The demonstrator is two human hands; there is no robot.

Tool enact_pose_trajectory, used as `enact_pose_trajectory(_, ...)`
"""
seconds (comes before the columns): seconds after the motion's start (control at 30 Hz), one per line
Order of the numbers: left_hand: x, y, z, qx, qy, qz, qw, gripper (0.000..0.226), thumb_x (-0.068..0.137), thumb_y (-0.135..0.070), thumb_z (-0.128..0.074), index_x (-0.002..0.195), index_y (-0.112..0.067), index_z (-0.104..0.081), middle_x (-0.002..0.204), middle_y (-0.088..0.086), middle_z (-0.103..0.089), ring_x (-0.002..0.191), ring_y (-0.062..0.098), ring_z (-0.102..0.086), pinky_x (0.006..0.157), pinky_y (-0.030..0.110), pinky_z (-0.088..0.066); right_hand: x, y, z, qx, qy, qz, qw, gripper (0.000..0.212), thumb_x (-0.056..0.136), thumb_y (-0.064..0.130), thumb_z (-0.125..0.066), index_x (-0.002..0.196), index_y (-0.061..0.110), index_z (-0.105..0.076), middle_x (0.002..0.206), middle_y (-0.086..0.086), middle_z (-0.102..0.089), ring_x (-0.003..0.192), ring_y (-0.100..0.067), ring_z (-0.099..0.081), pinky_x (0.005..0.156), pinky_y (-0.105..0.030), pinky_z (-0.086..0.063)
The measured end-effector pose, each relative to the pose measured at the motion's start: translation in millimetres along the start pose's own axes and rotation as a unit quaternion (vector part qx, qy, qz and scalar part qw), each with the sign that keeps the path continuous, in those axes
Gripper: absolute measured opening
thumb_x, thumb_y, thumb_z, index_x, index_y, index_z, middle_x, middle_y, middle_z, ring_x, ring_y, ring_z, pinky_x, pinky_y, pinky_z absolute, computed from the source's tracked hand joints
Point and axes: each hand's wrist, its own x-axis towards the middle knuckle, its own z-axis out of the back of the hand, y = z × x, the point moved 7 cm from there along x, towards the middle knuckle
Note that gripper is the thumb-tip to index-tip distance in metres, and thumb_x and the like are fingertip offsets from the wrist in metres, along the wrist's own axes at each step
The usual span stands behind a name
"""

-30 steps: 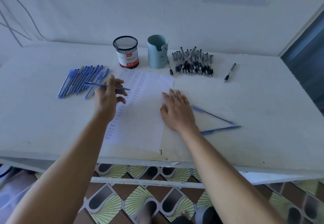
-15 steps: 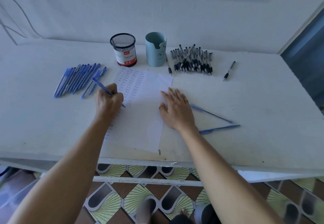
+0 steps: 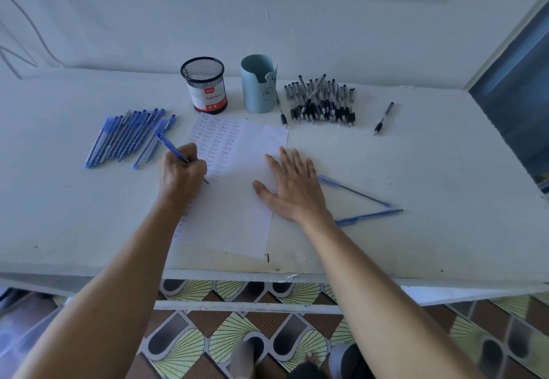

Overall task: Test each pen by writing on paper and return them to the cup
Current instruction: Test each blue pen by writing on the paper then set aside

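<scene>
A white sheet of paper [image 3: 234, 212] lies on the table, its upper left filled with rows of handwritten "Test". My left hand [image 3: 181, 173] grips a blue pen [image 3: 170, 146] in a writing hold, tip down on the paper's left part. My right hand [image 3: 292, 185] lies flat with spread fingers on the paper's right edge. Behind the paper stand a black mesh cup [image 3: 204, 84] with a red-and-white label and a light blue cup [image 3: 258, 87]. A row of blue pens [image 3: 127, 138] lies at the left.
A pile of black pens [image 3: 322, 102] lies right of the blue cup, one black pen [image 3: 383, 118] apart from it and another [image 3: 282, 112] beside the cup. Two blue pens [image 3: 356, 193] [image 3: 368, 217] lie right of my right hand. The table's front edge [image 3: 267, 274] is near.
My left hand turned the blue pen from lying level above the paper into a writing hold and lowered its tip onto the sheet. My right hand stayed flat on the paper.
</scene>
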Motion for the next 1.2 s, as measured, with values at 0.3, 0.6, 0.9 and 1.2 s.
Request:
enact_pose_trajectory(0.3,1.0,-4.1,-3.7,0.011,0.009,-0.021,1.0,0.038,0.06,0.013,-0.047,0.058,-0.016,-0.023,0.058,0.002,-0.021,0.057,0.017,-0.021,0.054,0.026,-0.016,0.3,0.5,2.2,0.006,-0.009,-0.004,1.0,0.074,0.096,0.067,-0.029,0.159,0.031,-0.013,0.168,-0.001,0.003,0.154,-0.022,0.009,0.123,-0.045,0.009)
enact_pose_trajectory(0.6,1.1,0.1,-7.0,0.021,0.022,-0.022,0.999,0.03,0.058,0.008,-0.047,0.063,-0.01,-0.024,0.059,0.002,-0.021,0.06,0.018,-0.023,0.055,0.034,-0.019,1.3,0.6,1.7,0.015,-0.021,-0.006,1.0,0.074,0.095,0.067,-0.032,0.157,0.03,-0.017,0.168,-0.002,-0.001,0.154,-0.024,0.006,0.123,-0.047,0.006)
enact_pose_trajectory(0.9,1.1,0.4,-8.1,0.022,0.025,-0.017,0.999,0.031,0.059,0.007,-0.049,0.063,-0.01,-0.023,0.059,0.003,-0.022,0.059,0.018,-0.022,0.054,0.033,-0.017,1.7,0.0,0.9,0.015,-0.021,-0.006,1.0,0.074,0.095,0.067,-0.032,0.157,0.031,-0.017,0.168,-0.001,-0.001,0.154,-0.024,0.006,0.123,-0.047,0.006)
enact_pose_trajectory(1.2,2.9,9.4,9.1,-0.112,-0.06,0.04,0.991,0.021,0.062,0.002,-0.051,0.056,-0.015,-0.04,0.055,0.007,-0.038,0.05,0.021,-0.04,0.05,0.029,-0.033,1.4,0.4,1.8,0.011,-0.018,-0.005,1.0,0.075,0.095,0.068,-0.032,0.158,0.03,-0.016,0.168,-0.001,0.0,0.154,-0.024,0.006,0.123,-0.048,0.005)
